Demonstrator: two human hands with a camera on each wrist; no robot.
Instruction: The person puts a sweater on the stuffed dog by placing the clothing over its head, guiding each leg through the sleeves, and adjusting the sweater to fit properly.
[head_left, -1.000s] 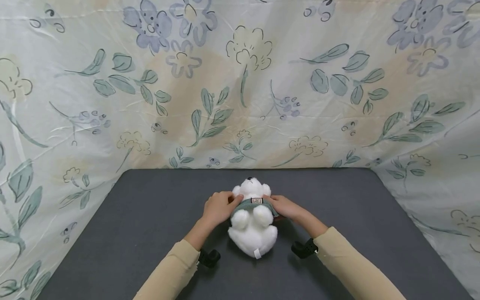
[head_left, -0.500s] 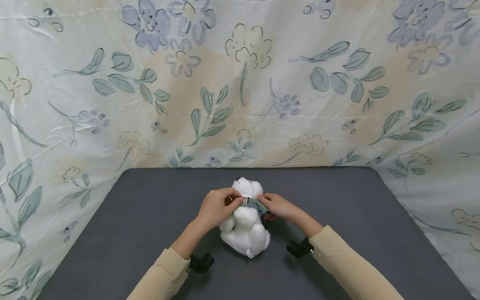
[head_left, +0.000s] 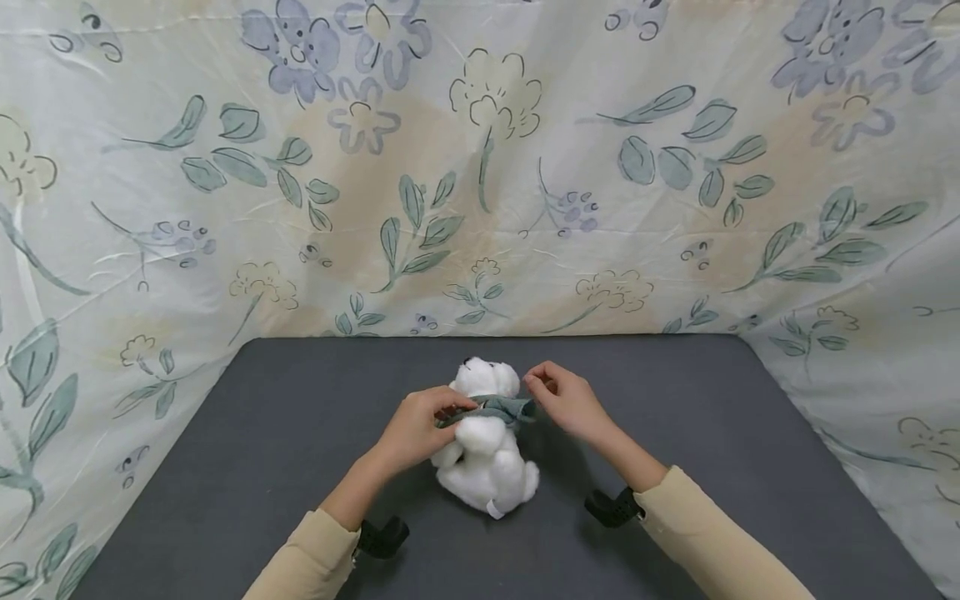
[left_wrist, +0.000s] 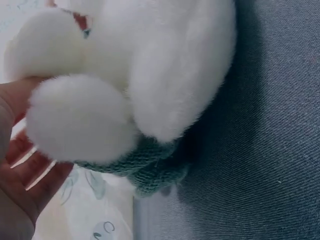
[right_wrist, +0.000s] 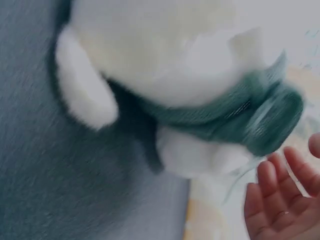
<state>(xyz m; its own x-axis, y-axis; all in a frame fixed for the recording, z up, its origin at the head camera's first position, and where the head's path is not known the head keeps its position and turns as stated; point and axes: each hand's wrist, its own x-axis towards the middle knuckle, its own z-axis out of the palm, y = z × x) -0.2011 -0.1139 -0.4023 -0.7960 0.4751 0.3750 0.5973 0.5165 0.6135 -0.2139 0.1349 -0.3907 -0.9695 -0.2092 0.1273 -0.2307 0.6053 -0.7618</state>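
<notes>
A white plush bear (head_left: 483, 479) with a knitted green scarf (head_left: 506, 410) round its neck lies on the dark table, its head toward the far side. My left hand (head_left: 411, 429) holds the bear at its left side by the scarf. In the left wrist view the thumb goes behind a fluffy paw (left_wrist: 80, 120), and the fingertips are partly hidden by it. To the right of the bear's head, my right hand (head_left: 573, 404) is raised with loosely bent fingers. The right wrist view has these fingers (right_wrist: 267, 180) just off the scarf's folded end (right_wrist: 275, 120), holding nothing.
The dark grey table (head_left: 315, 400) stretches out around the bear. Behind it and along both sides hangs a floral cloth (head_left: 420, 167). A black wrist camera (head_left: 382, 537) sits under the left wrist and another black camera (head_left: 611, 507) under the right.
The bear has shifted left and turned slightly, the left hand moving along with it. My right hand has let go of the scarf and lifted up and to the right.
</notes>
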